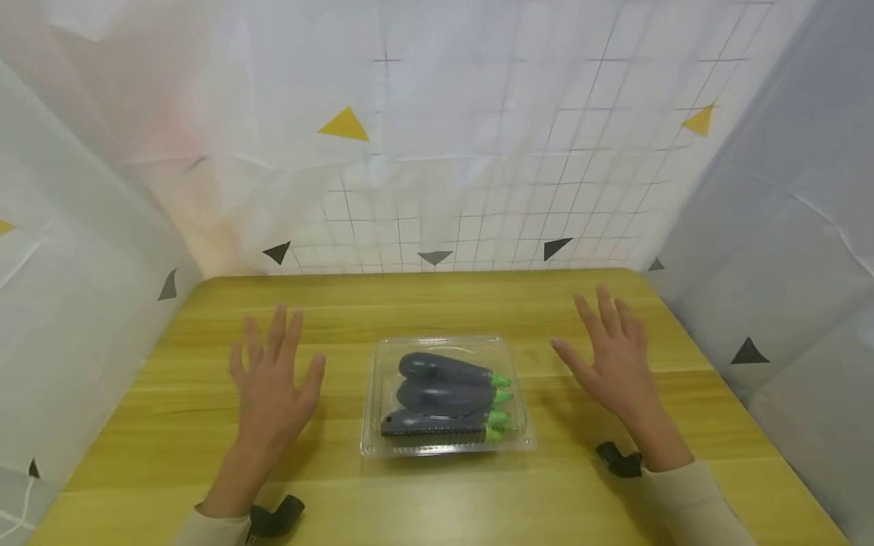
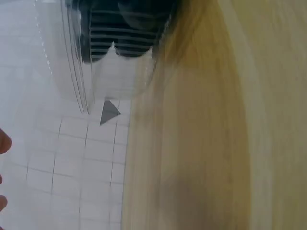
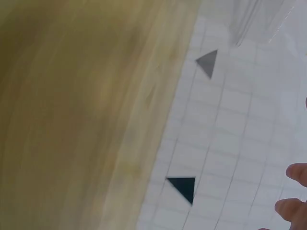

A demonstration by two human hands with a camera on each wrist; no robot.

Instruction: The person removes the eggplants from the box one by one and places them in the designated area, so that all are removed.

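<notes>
From my distant place I watch two bare hands over a wooden table [image 1: 437, 504], with a clear plastic container [image 1: 447, 450] lying between them, near the middle. The left hand [image 1: 269, 394] is spread wide, the fingers extended and apart, the thumb directed toward the container; it has hold of nothing. The right hand [image 1: 617, 364] is in almost the same posture on the other side, fingers stretched and separated, thumb toward the container, and its grip is also without any object. Both hands are apart from the container, and they seem to be held above the table. Inside the container I see dark purple eggplants [image 1: 447, 396], at least three, lying side by side with their green ends to the right; the exact number I cannot tell through the shiny plastic. In my left wrist view the container wall and the dark eggplants fill the upper part, while in the right wrist view only a clear corner of it enters at the top. Each wrist carries a black device, by a light sleeve [image 1: 690, 497] on the right. Behind the table stands a white sheet [image 1: 437, 205] with grid lines and triangles.
</notes>
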